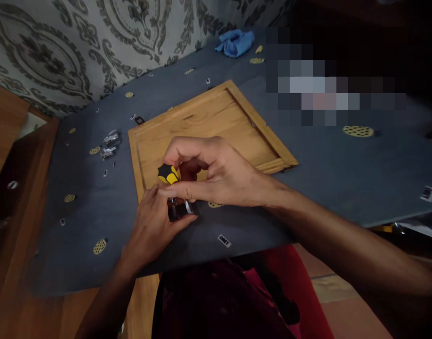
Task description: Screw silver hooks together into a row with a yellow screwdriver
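A screwdriver (169, 174) with a yellow and black handle is in my right hand (219, 172), its fingers curled and the thumb pressed along the handle. My left hand (154, 221) is closed just below, its fingers against the right thumb. Between its thumb and fingers glints a small dark, shiny metal piece (179, 209), largely hidden, so its kind is unclear. The screwdriver's tip is out of sight too. Behind both hands lies a framed wooden panel (198, 125), flat on the blue patterned cloth (254, 216).
Two metal hinges (110, 143) lie left of the panel, with a small screw (113, 164) near them. A crumpled blue cloth (235, 43) sits at the far edge by the patterned wall (131, 28). Wooden furniture (36, 183) borders the left side. A blurred patch covers the upper right.
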{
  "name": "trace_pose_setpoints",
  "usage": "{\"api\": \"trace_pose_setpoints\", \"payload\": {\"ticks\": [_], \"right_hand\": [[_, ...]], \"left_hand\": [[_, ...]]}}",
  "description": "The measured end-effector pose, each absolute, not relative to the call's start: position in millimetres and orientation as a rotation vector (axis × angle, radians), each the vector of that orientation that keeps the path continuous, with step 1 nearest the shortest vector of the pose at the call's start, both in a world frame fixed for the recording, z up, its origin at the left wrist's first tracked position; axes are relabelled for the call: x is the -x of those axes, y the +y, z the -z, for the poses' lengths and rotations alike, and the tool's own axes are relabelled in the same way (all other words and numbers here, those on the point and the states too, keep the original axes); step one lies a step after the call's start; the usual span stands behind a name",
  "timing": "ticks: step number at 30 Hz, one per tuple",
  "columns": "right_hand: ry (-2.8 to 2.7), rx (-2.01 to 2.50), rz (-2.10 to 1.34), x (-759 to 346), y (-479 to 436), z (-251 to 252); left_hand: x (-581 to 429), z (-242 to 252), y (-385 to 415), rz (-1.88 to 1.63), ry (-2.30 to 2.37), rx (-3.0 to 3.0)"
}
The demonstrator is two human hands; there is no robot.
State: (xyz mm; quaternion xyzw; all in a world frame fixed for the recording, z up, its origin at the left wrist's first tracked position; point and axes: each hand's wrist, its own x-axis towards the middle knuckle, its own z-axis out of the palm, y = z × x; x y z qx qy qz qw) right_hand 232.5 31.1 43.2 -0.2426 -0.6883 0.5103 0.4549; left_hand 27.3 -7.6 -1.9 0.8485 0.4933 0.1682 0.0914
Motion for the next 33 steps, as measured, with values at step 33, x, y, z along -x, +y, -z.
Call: {"api": "trace_pose_setpoints", "payload": {"ticks": [33], "right_hand": [[-1.577,0.513,-1.038,-221.7,34.7,-28.0]], "left_hand": [[-31.6,-5.9,-7.2,-0.517,1.424,-2.431]]}}
